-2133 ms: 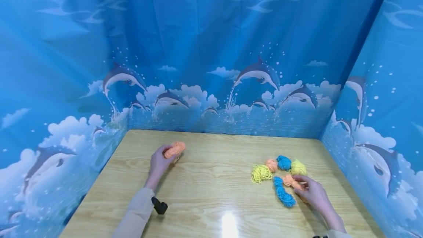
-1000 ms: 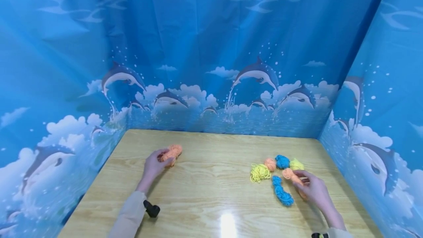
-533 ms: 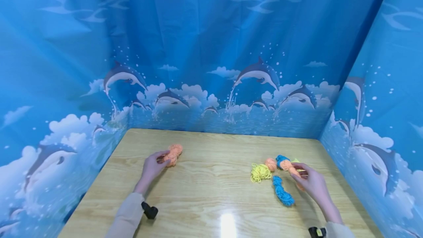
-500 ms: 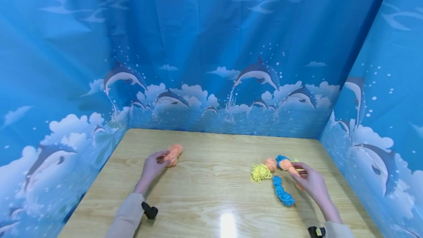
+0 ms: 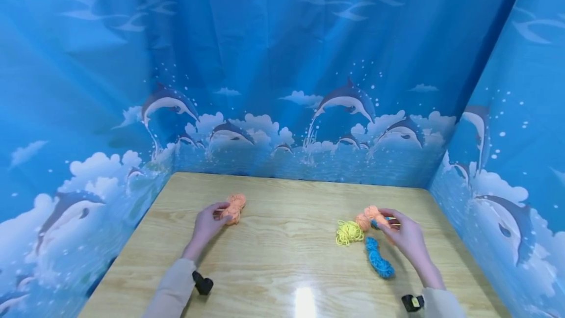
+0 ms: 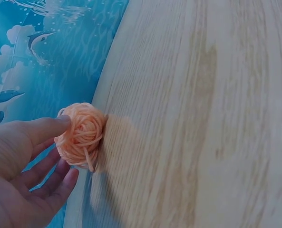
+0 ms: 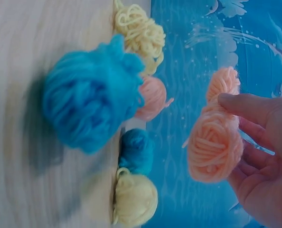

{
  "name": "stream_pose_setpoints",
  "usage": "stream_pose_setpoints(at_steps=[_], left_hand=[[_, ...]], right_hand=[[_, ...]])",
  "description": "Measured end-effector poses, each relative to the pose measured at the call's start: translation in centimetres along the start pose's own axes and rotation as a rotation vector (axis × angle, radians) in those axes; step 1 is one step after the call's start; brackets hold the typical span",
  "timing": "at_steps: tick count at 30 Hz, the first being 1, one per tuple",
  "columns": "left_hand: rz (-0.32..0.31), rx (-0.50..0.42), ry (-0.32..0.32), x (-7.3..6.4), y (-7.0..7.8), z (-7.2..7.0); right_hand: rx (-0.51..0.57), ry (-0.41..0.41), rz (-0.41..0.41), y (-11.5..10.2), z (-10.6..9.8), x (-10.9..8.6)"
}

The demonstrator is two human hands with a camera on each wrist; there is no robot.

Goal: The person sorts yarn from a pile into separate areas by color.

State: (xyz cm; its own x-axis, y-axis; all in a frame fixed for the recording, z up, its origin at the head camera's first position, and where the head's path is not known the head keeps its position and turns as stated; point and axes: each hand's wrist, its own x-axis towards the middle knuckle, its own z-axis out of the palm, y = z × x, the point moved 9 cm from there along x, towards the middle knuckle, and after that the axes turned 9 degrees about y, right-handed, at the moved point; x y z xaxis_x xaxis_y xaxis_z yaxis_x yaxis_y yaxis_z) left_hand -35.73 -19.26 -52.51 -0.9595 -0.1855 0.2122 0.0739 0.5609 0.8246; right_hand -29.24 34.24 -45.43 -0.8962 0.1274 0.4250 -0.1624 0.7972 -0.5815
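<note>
My left hand [image 5: 209,222] grips a peach yarn skein [image 5: 236,206] at the table's left; the left wrist view shows my thumb on the yarn [image 6: 83,135]. My right hand [image 5: 406,234] pinches a second peach skein, narrow in its middle [image 7: 214,147], between thumb and fingers, held above the table. Below it sit a small peach yarn ball [image 7: 151,97], a blue yarn ball [image 7: 137,151] and a pale yellow yarn ball [image 7: 136,202]. In the head view my hand and the skein hide most of the blue ball and the yellow ball.
A long blue yarn skein [image 5: 379,261] lies in front of the group, nearer me. To the left is a loose yellow yarn bundle [image 5: 349,233]. The wooden table [image 5: 282,244] meets a blue dolphin-print curtain [image 5: 273,63] at its back and sides.
The right hand has lifted its peach skein off the table beside the long blue skein and carried it away from me and leftward. The left hand has lowered and turned its skein, shifting slightly left.
</note>
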Motion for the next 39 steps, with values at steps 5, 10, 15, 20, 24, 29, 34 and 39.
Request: stream_pose_setpoints(at_steps=[5, 10, 15, 20, 24, 29, 34, 39], left_hand=[[0.006, 0.008, 0.01, 0.1, 0.0, 0.1], [0.016, 0.0, 0.01, 0.1, 0.0, 0.1], [0.014, -0.006, 0.001, 0.0, 0.1, 0.2], [0.013, 0.005, -0.001, -0.1, 0.2, 0.1], [0.01, 0.006, 0.007, -0.1, 0.2, 0.1], [0.022, 0.005, 0.012, -0.2, 0.3, 0.0], [0.015, 0.01, 0.015, -0.2, 0.3, 0.0], [0.009, 0.014, 0.014, -0.2, 0.3, 0.0]], right_hand=[[0.013, -0.004, -0.009, -0.9, 0.7, 0.8], [0.025, -0.031, -0.032, -2.2, 1.3, 1.7], [0.051, -0.032, -0.043, -3.1, 2.0, 2.2], [0.057, -0.032, -0.063, -3.9, 3.1, 2.6], [0.069, -0.054, -0.069, -4.5, 4.1, 2.7], [0.084, -0.07, -0.076, -5.3, 5.1, 2.8], [0.089, -0.077, -0.091, -6.1, 5.9, 3.0], [0.092, -0.086, -0.081, -6.6, 6.6, 3.1]])
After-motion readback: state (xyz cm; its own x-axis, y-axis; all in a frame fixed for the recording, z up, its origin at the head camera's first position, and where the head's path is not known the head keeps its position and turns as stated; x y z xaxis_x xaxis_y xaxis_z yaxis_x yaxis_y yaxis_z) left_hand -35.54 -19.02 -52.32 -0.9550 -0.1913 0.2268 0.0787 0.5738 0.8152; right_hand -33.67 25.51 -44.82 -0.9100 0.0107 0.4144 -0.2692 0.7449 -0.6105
